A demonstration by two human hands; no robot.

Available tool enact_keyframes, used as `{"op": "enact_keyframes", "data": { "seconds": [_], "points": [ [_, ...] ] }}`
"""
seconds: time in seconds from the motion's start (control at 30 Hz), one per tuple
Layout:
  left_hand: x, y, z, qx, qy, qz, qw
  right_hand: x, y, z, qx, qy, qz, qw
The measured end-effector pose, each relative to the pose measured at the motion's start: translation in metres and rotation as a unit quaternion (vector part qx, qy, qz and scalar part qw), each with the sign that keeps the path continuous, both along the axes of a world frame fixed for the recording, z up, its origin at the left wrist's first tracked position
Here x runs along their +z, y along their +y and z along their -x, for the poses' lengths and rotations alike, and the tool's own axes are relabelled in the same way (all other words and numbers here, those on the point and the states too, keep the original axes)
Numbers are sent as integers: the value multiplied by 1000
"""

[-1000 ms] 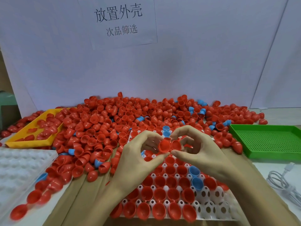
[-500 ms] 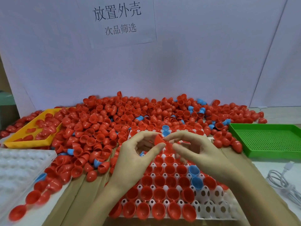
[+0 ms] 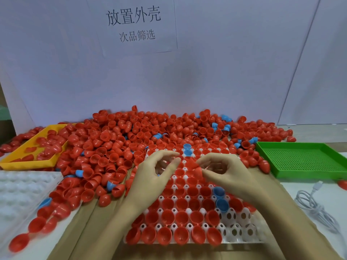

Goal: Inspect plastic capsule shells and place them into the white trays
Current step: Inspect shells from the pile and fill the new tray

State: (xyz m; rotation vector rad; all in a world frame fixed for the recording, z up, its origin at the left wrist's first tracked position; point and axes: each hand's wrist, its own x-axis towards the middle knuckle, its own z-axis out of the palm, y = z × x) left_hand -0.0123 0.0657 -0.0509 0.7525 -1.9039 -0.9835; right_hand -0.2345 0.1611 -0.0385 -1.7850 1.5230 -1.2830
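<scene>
A red capsule shell is pinched between the thumb and fingers of the right hand, which is curled above the far half of the white tray. A second red shell appears to be held just below it, though motion blur leaves this uncertain. The left hand is held just beside it, its thumb and fingers bent into a loose ring; red is glimpsed inside the curl, but whether anything is gripped there cannot be told.

Beneath both hands the white tray is laid on the worktop, most of its sockets filled with red shells set open side up (two blue shells are seated near its right side, and two more at its far edge). Several sockets at the near right corner are left unfilled.

Behind the tray a large heap of loose red shells, with a few blue ones mixed in, is spread across the worktop. A yellow tray partly filled with red shells is seen at the far left, and a second white tray lies nearer on the left. A green perforated tray is placed at the right, with a coiled white cable in front of it. A paper sign with printed characters is fixed to the white backdrop.
</scene>
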Motion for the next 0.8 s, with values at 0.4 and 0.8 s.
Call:
{"op": "enact_keyframes", "data": {
  "seconds": [0.4, 0.8],
  "points": [
    [-9, -37, -22, 118, -25, 56, 991, 10, 83, 16, -65, 321, -90, 941],
    [-15, -37, -27, 146, -18, 110, 983, 6, 108, -9, -64, 359, -144, 920]
  ]
}}
